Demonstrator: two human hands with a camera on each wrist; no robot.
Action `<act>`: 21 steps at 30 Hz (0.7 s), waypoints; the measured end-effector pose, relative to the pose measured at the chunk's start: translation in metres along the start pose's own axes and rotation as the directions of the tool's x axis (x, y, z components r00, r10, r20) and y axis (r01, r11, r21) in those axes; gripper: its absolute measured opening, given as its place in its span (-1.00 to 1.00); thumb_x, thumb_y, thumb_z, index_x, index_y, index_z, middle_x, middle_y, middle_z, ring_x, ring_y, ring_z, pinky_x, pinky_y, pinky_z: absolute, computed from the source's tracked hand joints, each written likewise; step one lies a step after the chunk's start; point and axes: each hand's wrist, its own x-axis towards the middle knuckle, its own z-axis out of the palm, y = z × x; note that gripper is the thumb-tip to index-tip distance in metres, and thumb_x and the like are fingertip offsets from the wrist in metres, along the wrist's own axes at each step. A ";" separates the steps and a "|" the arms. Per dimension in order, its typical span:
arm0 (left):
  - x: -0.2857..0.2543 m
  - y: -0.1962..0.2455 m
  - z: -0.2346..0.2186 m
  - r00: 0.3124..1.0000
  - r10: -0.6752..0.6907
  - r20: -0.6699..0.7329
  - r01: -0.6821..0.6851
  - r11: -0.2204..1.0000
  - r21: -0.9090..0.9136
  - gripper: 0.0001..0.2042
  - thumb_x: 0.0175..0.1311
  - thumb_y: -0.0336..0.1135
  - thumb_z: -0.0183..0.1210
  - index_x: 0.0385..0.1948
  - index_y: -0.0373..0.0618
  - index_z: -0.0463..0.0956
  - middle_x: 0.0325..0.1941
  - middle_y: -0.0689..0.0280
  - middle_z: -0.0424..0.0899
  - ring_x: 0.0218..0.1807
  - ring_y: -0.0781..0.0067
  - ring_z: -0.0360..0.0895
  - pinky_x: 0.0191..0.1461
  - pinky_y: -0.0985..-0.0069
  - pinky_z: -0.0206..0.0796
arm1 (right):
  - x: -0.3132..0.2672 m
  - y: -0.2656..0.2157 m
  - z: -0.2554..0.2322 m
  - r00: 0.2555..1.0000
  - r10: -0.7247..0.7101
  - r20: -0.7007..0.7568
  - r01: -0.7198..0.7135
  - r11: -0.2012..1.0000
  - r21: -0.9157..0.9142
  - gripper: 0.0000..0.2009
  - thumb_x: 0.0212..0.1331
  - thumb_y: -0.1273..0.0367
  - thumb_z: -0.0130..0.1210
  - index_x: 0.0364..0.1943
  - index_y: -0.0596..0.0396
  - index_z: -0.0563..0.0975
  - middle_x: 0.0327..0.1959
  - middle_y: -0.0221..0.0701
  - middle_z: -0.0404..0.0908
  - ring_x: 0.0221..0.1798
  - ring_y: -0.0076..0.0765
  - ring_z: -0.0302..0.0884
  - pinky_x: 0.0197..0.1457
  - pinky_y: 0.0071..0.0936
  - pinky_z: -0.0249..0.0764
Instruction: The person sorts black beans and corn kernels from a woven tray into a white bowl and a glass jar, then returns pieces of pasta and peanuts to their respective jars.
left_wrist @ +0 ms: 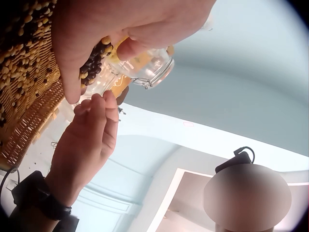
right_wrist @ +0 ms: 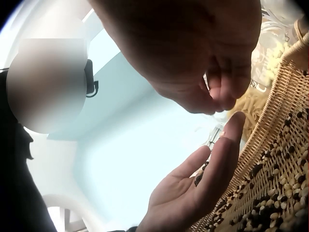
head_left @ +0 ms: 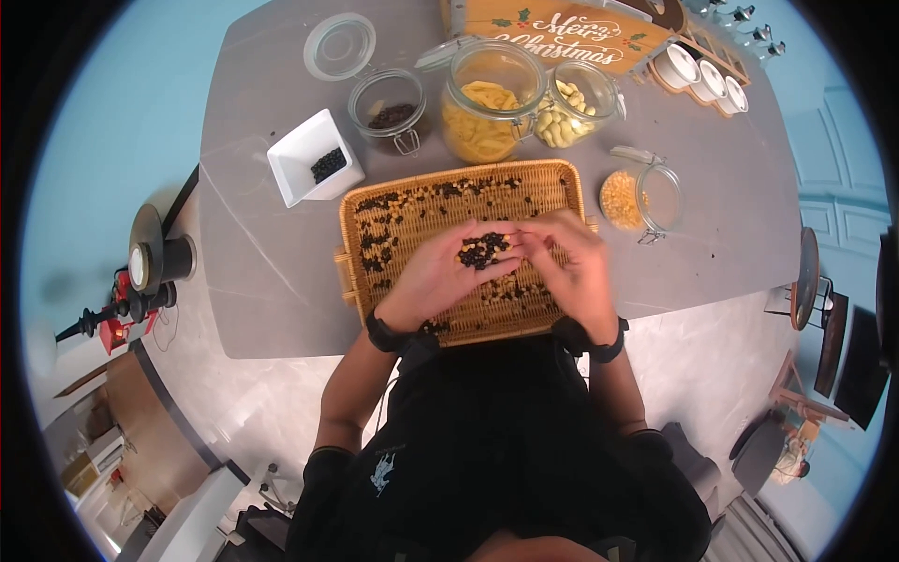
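Palm up over the wicker tray (head_left: 351,225), the left hand (head_left: 435,281) cups a pile of black beans (head_left: 485,249) with a few yellow kernels among them. Its fingers are slightly bent beneath the pile. Beside its fingertips is the right hand (head_left: 573,272), thumb and fingertips brought together; whether a kernel lies between them is hidden. In the left wrist view the right hand (left_wrist: 89,140) shows its fingertips meeting near the beans (left_wrist: 92,65). Black beans and yellow kernels lie scattered across the tray in the right wrist view.
A white square dish (head_left: 292,169) with black beans stands left of the tray. Behind it are glass jars of dark beans (head_left: 391,117), yellow pasta (head_left: 482,122) and pale pieces (head_left: 562,126). A tipped jar of yellow kernels (head_left: 623,199) lies at right.
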 end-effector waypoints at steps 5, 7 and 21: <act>0.000 -0.004 -0.010 0.999 0.005 -0.033 -0.007 0.999 -0.051 -0.50 0.75 -0.17 -0.16 0.38 -0.50 0.39 0.41 -0.08 0.57 0.50 -0.04 0.50 0.66 -0.02 0.29 | -0.002 -0.010 0.005 0.985 -0.064 0.158 0.098 0.972 -0.215 -0.64 0.22 0.66 0.23 0.10 0.20 0.71 -0.17 -0.22 0.63 -0.14 -0.01 0.67 -0.02 -0.17 0.63; -0.001 -0.004 -0.009 0.999 0.003 -0.046 -0.005 0.999 -0.039 -0.51 0.74 -0.18 -0.15 0.37 -0.49 0.40 0.39 -0.06 0.59 0.48 -0.03 0.53 0.64 -0.02 0.32 | -0.004 -0.011 0.004 0.982 -0.061 0.177 0.102 0.967 -0.233 -0.61 0.19 0.67 0.21 0.11 0.19 0.71 -0.18 -0.22 0.60 -0.10 0.01 0.66 -0.01 -0.15 0.63; -0.002 -0.002 -0.004 0.998 -0.012 -0.066 0.012 1.000 0.002 -0.46 0.74 -0.15 -0.12 0.38 -0.59 0.36 0.38 -0.09 0.59 0.43 0.07 0.59 0.62 0.00 0.37 | -0.005 -0.012 -0.004 0.971 -0.075 0.226 0.139 0.949 -0.283 -0.66 0.08 0.70 0.22 -0.02 0.20 0.69 -0.14 -0.22 0.62 -0.04 0.05 0.66 0.01 -0.11 0.63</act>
